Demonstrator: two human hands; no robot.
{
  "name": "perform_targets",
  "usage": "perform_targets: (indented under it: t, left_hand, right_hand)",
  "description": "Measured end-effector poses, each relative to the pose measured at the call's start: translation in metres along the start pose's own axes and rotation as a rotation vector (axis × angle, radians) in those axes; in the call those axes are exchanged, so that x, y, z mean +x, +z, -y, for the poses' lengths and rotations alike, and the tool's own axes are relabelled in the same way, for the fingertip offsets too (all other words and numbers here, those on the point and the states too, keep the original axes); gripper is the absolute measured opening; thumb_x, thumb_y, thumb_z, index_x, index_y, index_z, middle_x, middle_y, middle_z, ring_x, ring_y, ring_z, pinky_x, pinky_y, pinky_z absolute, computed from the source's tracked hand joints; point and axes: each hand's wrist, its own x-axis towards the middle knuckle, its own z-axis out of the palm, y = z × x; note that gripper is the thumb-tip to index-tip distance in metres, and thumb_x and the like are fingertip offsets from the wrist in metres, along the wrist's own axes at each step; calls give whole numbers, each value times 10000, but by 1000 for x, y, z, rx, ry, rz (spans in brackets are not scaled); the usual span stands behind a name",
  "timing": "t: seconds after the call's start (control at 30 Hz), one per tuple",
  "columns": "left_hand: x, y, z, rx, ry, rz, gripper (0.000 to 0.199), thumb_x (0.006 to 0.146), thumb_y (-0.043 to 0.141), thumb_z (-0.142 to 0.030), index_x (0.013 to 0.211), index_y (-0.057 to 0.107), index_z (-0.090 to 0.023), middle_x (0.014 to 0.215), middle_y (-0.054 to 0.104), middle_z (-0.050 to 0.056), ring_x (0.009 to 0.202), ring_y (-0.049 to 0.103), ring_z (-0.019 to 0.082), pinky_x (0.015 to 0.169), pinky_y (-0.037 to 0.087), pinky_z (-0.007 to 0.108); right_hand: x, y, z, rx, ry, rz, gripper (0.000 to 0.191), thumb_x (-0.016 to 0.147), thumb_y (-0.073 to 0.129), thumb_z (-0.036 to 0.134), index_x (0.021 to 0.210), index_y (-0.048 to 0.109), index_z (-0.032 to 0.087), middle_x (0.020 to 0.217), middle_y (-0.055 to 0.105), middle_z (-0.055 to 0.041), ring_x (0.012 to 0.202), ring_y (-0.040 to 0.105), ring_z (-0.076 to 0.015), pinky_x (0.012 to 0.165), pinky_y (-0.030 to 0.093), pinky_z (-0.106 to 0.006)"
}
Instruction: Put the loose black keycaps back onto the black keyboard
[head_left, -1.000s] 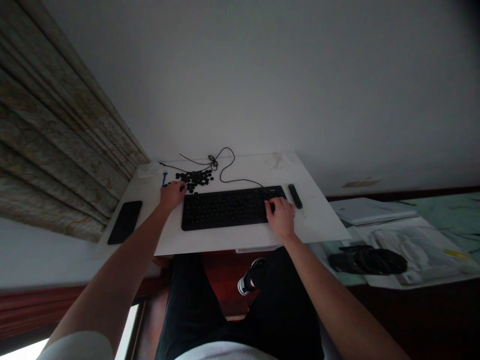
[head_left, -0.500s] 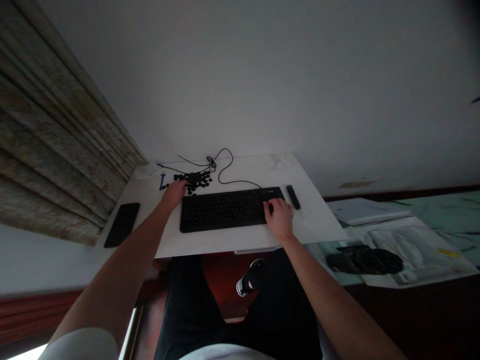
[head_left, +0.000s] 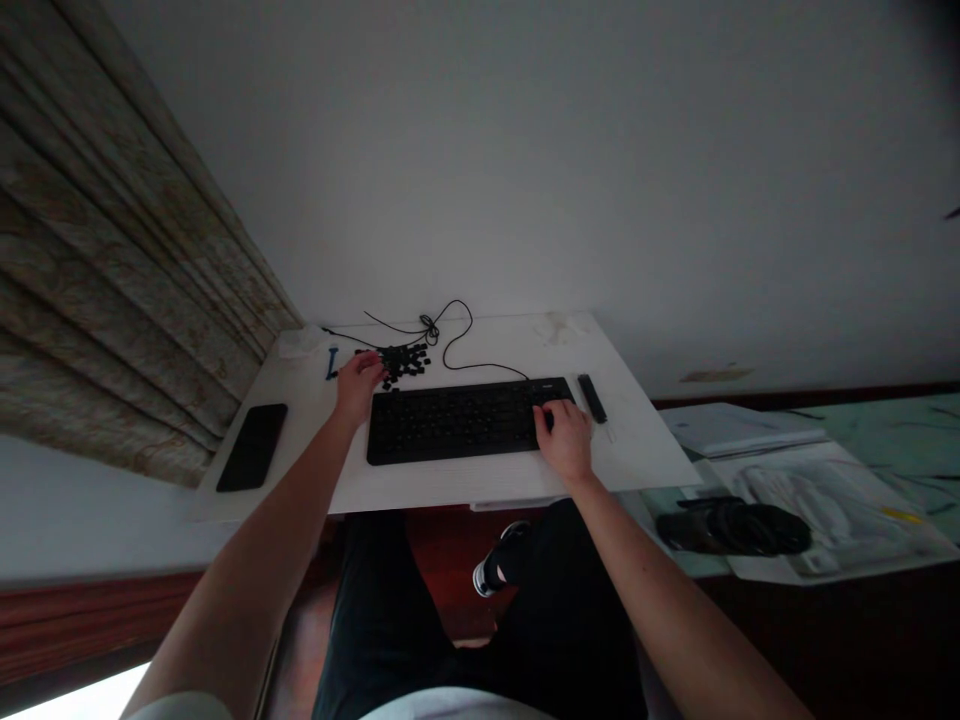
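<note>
A black keyboard [head_left: 454,425] lies on the white table, many of its keys in place. My right hand [head_left: 566,440] rests on its right end, fingers bent over the number pad and thumb a little apart from them. Behind the keyboard's left part is a loose pile of small black keycaps [head_left: 409,360]. My left hand [head_left: 360,385] is at the left side of this pile, fingers bent and close together. Whatever is between its fingertips is too small to make out. Just left of that hand lies a small blue tool [head_left: 332,362].
A black phone [head_left: 252,447] lies at the table's left edge. Right of the keyboard is a narrow black bar [head_left: 592,398]. A thin black cable [head_left: 457,340] loops behind it. A lower surface at right carries a white box [head_left: 757,430] and a dark bundle [head_left: 735,525].
My left hand has lifted slightly and turned at the keycap pile. My right hand stays on the keyboard's right end. The whole view has shifted a little.
</note>
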Motion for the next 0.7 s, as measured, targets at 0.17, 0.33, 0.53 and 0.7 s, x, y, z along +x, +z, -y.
perform_targets:
  t: [0.17,0.33,0.53,0.7]
  left_hand:
    - [-65,30,-10,-527,-173,146,276,776,673,-146,1045,629,-185,1024,696,72,1097,661,204,1063,493,418]
    - [-126,53,-28,-761,-384,207,186,833,658,-121,1006,628,-181,1014,703,45,1106,665,170,1081,481,349]
    - [-159,59,-45,-973,-501,210,244,757,746,-73,961,644,-160,917,716,18,987,709,165,1049,492,345]
    - [-170,59,-47,-939,-438,234,296,717,783,-98,971,651,-171,923,712,9,1002,701,172,1043,479,362]
  right_hand:
    - [0,0,0,21,2,-21,253,958,446,347,858,607,179,878,650,-111,887,566,-254,840,353,-384]
    - [-2,-9,9,161,39,-64,240,935,483,374,846,609,190,855,647,-100,856,575,-247,821,404,-389]
    - [-10,-31,66,698,190,-46,277,899,555,472,895,619,202,821,649,-65,764,601,-204,712,476,-337]
    - [-18,-55,126,1123,292,222,318,825,668,494,983,656,219,807,656,-26,686,605,-163,608,468,-288]
